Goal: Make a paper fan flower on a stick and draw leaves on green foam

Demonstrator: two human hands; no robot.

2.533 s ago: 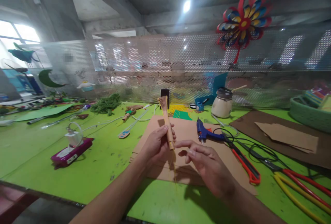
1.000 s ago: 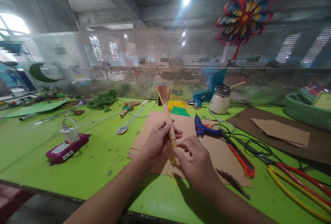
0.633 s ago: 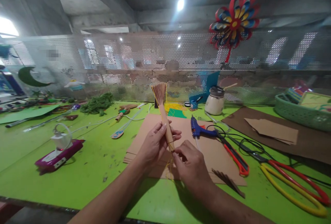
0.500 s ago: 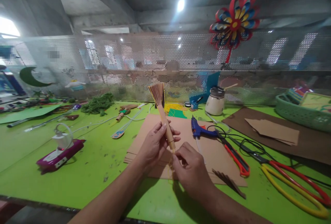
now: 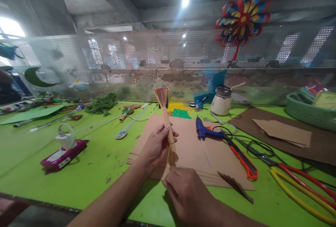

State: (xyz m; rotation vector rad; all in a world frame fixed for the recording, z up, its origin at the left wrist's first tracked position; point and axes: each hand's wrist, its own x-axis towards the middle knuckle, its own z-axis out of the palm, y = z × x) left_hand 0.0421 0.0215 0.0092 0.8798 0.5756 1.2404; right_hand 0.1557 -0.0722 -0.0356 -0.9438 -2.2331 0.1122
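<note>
My left hand (image 5: 154,146) is closed round the rolled tan handle of a small pleated paper fan (image 5: 162,96), its spread folds pointing up and away from me. A yellow thread (image 5: 168,155) hangs from the lower end of the handle and runs down to my right hand (image 5: 187,190). There my fingers are pinched together on the thread, low over the near edge of the brown paper sheets (image 5: 183,125). A loose pleated brown strip (image 5: 235,186) lies to the right of that hand.
A blue glue gun (image 5: 207,132) and red utility knife (image 5: 244,162) lie right of my hands, beside large scissors (image 5: 296,181) and black cable. Left is a purple power strip (image 5: 63,155). Behind stand a cream jar (image 5: 221,104), yellow thread pile (image 5: 178,107) and green yarn (image 5: 101,104).
My right hand has moved down toward me, away from the handle's end, drawing the yellow thread out straight. My left hand still holds the fan, now a little more upright.
</note>
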